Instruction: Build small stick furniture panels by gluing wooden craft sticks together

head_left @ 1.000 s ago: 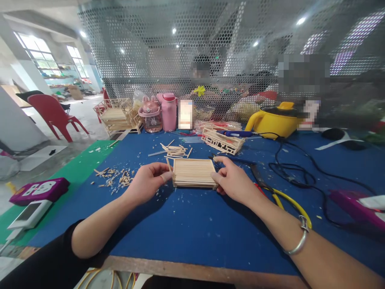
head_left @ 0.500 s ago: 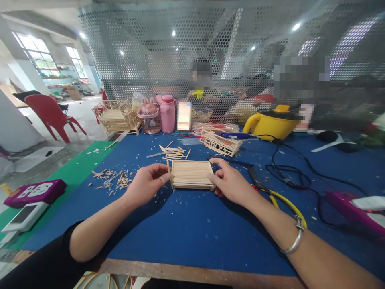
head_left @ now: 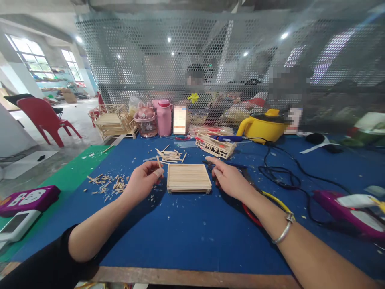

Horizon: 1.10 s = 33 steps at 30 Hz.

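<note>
A flat panel of glued wooden sticks lies on the blue table mat between my hands. My left hand rests just left of it and pinches a single thin wooden stick that stands up between the fingers. My right hand hovers just right of the panel with fingers loosely spread, holding nothing and not touching the panel. A silver bangle sits on my right wrist.
Loose sticks and a stick frame lie beyond the panel; wood scraps at left. Yellow-handled pliers, black cables, a yellow pot, pink bottles and a mesh screen surround. People sit behind the screen.
Both hands held the stick panel's sides before; now it lies flat on the mat and both hands have let go and drawn slightly apart. The left keeps its single stick.
</note>
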{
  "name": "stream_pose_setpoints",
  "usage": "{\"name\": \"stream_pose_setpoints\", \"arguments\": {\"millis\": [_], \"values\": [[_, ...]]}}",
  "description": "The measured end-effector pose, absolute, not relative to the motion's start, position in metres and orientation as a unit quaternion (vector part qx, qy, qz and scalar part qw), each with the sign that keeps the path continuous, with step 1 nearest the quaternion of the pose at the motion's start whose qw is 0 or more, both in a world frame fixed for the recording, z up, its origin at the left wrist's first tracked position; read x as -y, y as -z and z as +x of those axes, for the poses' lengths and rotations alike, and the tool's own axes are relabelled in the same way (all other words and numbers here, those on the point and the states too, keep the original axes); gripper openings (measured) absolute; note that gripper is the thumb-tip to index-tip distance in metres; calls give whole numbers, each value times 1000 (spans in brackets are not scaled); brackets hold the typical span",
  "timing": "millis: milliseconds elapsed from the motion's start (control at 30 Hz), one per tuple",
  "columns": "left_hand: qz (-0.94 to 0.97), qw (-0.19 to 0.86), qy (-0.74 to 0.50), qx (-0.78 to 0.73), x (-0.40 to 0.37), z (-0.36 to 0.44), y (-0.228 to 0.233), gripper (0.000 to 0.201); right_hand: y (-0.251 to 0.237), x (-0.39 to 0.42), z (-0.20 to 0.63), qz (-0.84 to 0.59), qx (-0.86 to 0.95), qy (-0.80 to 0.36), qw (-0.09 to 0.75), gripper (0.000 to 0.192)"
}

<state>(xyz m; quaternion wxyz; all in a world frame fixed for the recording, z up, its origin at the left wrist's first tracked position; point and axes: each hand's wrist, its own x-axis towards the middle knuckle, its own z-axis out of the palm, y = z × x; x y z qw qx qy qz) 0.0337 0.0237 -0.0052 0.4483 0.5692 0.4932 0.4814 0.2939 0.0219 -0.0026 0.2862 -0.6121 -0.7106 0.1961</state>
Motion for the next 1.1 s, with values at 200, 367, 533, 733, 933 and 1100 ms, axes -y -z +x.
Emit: {"name": "stream_pose_setpoints", "arguments": {"millis": [200, 367, 533, 733, 933, 1100], "values": [[563, 432, -507, -490, -69, 49, 15, 22, 6, -24, 291, -599, 726, -186, 281, 49], [580, 454, -492, -465, -73, 54, 26, 20, 5, -23, 291, -618, 680, -258, 299, 43], [589, 494, -455, -450, -51, 50, 17, 27, 4, -23, 283, -594, 662, -321, 324, 38], [579, 567, -376, -449, -25, 39, 6, 37, 3, -23, 287, -572, 657, -345, 350, 47], [588, 573, -301, -485, -21, 38, 9, 31, -1, -13, 287, -541, 724, -331, 272, 49], [619, 563, -261, -482, -19, 42, 12, 24, 2, -15, 283, -567, 729, -234, 304, 37]]}}
